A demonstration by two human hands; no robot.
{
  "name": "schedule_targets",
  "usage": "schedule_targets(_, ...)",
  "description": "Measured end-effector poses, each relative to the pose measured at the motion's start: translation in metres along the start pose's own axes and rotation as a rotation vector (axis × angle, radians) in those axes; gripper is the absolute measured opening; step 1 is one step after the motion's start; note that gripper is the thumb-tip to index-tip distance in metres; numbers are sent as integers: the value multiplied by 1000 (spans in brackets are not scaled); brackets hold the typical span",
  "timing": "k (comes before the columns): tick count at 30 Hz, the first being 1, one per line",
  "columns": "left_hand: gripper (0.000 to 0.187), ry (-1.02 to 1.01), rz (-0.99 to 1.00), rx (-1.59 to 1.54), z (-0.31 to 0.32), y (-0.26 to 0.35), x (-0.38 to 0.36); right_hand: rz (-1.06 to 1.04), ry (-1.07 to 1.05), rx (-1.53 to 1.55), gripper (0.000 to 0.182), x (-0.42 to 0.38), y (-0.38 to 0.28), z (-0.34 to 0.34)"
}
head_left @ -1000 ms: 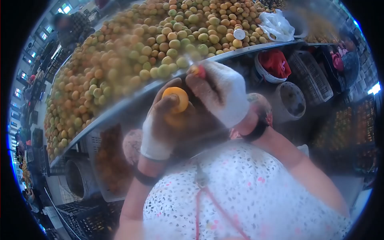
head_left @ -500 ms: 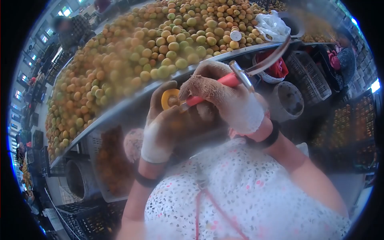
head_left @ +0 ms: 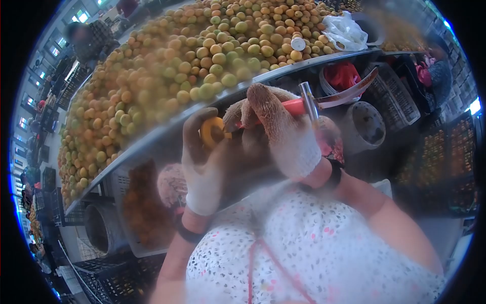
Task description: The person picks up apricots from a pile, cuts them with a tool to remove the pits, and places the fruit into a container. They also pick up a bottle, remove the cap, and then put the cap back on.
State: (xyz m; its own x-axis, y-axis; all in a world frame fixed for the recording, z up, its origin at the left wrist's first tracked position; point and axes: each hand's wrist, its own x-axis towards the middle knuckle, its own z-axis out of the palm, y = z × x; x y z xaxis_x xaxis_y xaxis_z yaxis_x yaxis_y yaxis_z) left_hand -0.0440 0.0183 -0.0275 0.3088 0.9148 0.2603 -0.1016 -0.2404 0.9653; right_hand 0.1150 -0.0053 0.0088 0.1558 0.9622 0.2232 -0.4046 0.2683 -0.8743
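My left hand (head_left: 203,169), in a stained white glove, grips a cut yellow-orange fruit (head_left: 211,133) that looks like an apricot. A dark hollow shows in its face. My right hand (head_left: 283,129), gloved too, is closed round the handle of a red-handled knife (head_left: 294,107). At the handle's right end sit a shiny metal crosspiece (head_left: 309,101) and a long curved blade (head_left: 349,95), stained brown and pointing right. The tool's other end meets the fruit's right side; fingers partly hide the contact.
A metal-edged table (head_left: 152,133) heaped with orange and green fruit (head_left: 217,58) lies ahead. On it are a white plastic bag (head_left: 345,31) and a white lid (head_left: 298,44). Below stand a crate of fruit pieces (head_left: 124,223), buckets (head_left: 365,126) and crates (head_left: 397,96). Other people (head_left: 88,40) are around.
My right hand has turned, so the curved blade has swung downward and now points right. The fruit has shifted slightly left and its face has tilted in my left hand.
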Motion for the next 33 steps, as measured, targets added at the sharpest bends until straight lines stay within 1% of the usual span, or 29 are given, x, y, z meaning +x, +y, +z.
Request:
schedule_targets(1,52,29,44,130,0,2,-2,-2,-1,2,40,0,-1,0)
schedule_targets(2,51,56,88,260,1,3,-3,46,12,64,40,0,-3,0)
schedule_targets(3,51,54,91,261,1,2,-3,94,25,126,40,0,-3,0)
schedule_targets(5,50,98,244,439,1,1,-5,83,30,151,38,-1,-1,2)
schedule_targets(6,50,98,243,439,3,3,-6,75,35,176,36,-3,0,3)
schedule_targets(7,50,102,233,377,6,6,-7,74,34,176,36,-7,-1,6)
schedule_targets(8,50,104,224,314,7,9,-7,47,37,-6,37,-12,-5,10)
schedule_targets(9,50,101,227,315,7,7,-7,18,41,-188,38,-15,-7,12)
schedule_targets(11,52,109,253,201,6,2,-6,-22,30,-137,36,-11,-3,11)
schedule_targets(12,52,110,253,201,5,3,-5,-55,20,-86,34,-9,1,11)
schedule_targets(14,54,27,193,228,-1,7,-4,-82,8,-34,32,-7,1,9)
schedule_targets(15,54,29,188,229,-5,9,-5,22,14,33,36,-8,-4,5)
schedule_targets(16,55,-33,117,116,-9,10,-6,126,21,99,40,-7,-8,3)
schedule_targets(17,57,-96,44,3,-13,10,-7,133,23,99,40,-7,-10,4)
schedule_targets(19,57,-129,43,-24,-20,3,-6,339,158,170,46,-6,-12,3)
schedule_targets(20,58,-165,52,-47,-21,1,-4,343,160,169,46,-6,-12,2)
schedule_targets(21,58,-164,49,-48,-20,2,-4,376,145,234,45,-6,-12,1)
schedule_targets(22,53,-186,-45,-257,-18,4,-4,408,131,299,44,-6,-11,-1)
schedule_targets(23,48,-208,-137,-465,-15,7,-3,408,134,299,44,-5,-8,-1)
schedule_targets(24,48,-212,-137,-466,-10,9,-2,357,153,275,41,-4,-2,1)
schedule_targets(25,48,-114,-168,-502,-3,10,-1,306,170,252,39,-3,2,1)
schedule_targets(26,47,-12,-197,-537,1,11,0,306,167,252,39,-3,2,1)
schedule_targets(27,47,-7,-194,-535,2,10,1,184,79,67,35,-4,2,1)
schedule_targets(28,48,-49,-163,-516,2,9,2,60,-9,-115,32,-4,2,0)
schedule_targets(29,48,-93,-135,-498,1,8,3,60,-13,-114,32,-3,0,-2)
schedule_targets(30,55,-102,-104,-344,-1,7,4,84,-57,-120,29,-1,-4,-6)
schedule_targets(31,55,-87,-102,-344,-1,9,4,112,-104,-127,27,1,-7,-9)
schedule_targets(32,54,-92,-162,-331,1,13,3,151,-192,-140,26,2,-11,-14)
schedule_targets(33,52,-85,-220,-313,2,16,2,127,-221,-99,30,-1,-3,-20)
